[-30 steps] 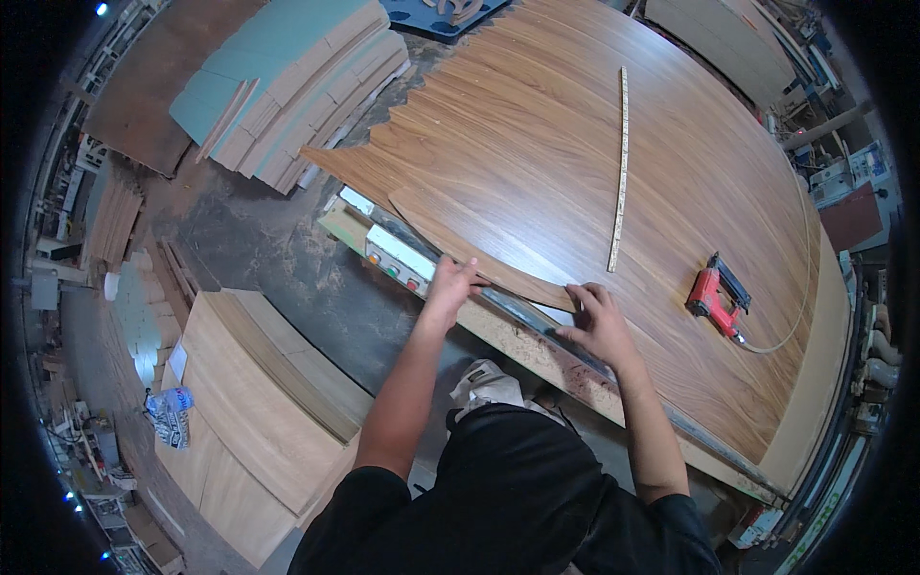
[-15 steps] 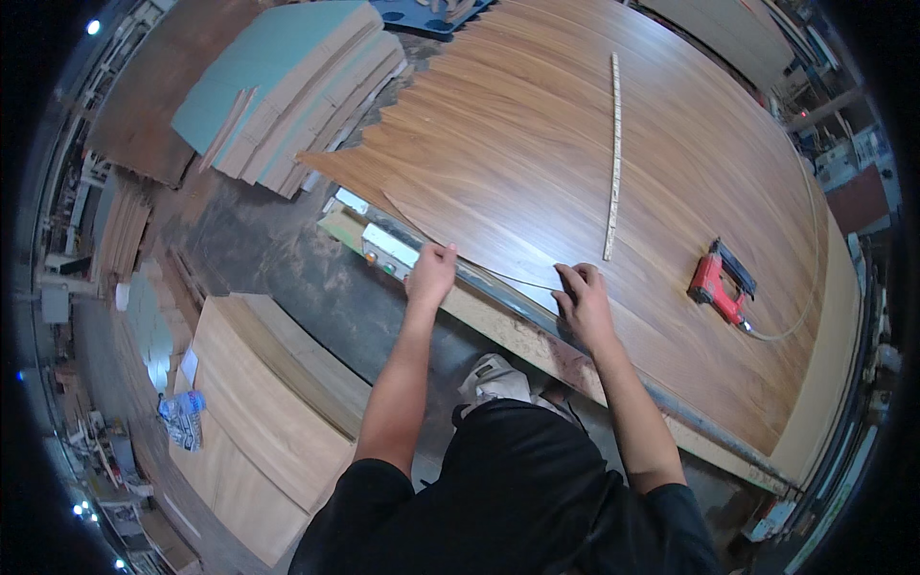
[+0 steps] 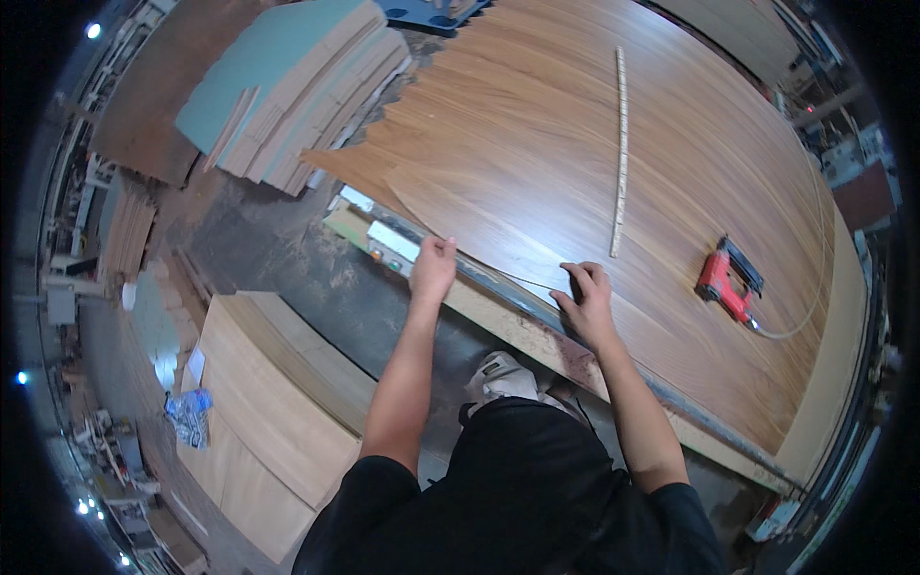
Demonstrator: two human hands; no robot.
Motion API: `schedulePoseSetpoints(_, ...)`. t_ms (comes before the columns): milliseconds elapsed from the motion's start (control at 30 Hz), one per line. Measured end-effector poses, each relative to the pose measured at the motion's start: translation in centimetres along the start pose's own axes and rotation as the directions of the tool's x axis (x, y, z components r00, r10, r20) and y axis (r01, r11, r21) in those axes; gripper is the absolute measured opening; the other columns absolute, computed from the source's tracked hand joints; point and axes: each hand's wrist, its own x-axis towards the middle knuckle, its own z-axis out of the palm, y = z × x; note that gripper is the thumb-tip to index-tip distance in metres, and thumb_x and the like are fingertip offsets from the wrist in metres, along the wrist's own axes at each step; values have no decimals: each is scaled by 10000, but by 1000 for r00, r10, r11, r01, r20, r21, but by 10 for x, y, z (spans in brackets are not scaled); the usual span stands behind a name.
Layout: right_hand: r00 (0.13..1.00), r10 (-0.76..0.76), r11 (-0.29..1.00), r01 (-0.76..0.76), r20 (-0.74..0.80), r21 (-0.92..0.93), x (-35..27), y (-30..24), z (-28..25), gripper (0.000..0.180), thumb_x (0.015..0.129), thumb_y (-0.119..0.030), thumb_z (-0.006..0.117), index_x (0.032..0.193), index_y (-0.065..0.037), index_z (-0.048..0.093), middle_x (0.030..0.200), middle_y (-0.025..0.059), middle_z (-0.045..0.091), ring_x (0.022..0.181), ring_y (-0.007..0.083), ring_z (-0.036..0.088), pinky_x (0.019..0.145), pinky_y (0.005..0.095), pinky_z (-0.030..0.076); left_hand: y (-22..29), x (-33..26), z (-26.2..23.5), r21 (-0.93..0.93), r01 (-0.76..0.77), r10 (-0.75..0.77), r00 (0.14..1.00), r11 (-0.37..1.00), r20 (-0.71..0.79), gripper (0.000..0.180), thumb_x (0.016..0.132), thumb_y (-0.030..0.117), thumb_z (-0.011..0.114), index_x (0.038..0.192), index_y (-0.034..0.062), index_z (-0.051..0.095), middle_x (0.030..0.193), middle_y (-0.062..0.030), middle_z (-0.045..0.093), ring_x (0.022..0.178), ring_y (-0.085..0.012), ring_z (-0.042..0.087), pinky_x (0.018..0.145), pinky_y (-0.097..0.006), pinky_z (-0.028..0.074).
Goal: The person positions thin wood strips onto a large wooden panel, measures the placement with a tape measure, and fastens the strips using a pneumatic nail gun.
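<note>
A thin brown wood-grain sheet lies over the bench, and its near edge bows up slightly between my hands. My left hand pinches that edge beside a white control box with coloured buttons. Farther right, my right hand grips the same edge, thumb below and fingers curled on top. A pale strip shows beneath the lifted edge near my right fingers. On the sheet, to the right, lie a red nail gun and a long narrow pale strip with marks.
The nail gun's air hose curves along the right side. At the far left stands a stack of green-topped boards. Pale wooden panels lie at lower left, bearing a blue-and-white plastic bag. A metal rail borders the bench's near edge.
The view has shifted slightly. Both hands stay at the sheet's edge with almost the same grip; the nail gun and marked strip still lie in place.
</note>
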Motion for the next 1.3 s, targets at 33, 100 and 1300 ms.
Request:
schedulePoseSetpoints(33,1000,23,1000,-23,10,12,-1,0,-2,590,877,-239,964,1423,-142,761,1356,175,671,1233,414,636,1068,536,517,-2,-1,4,-1,-44,44,999,999,-26,481,1147,527,675,1222,51,688,1008,-161,814,1001,-376,793,933,-501,601)
schedulePoseSetpoints(100,1000,12,1000,-13,18,27,1,-1,2,588,875,-224,960,1420,-140,755,1366,183,663,1245,418,632,1086,533,511,-9,0,2,-11,-79,78,996,997,-35,467,1152,501,686,1179,36,661,891,-132,798,881,-325,793,874,-465,598)
schedulePoseSetpoints(1300,997,-33,999,31,67,29,-1,-2,-5,571,958,-130,865,1510,-104,720,1384,222,624,1317,420,599,1181,522,482,17,-18,-6,27,-17,16,999,1000,38,514,1133,541,675,1202,35,738,1130,-195,839,1115,-427,800,991,-499,602)
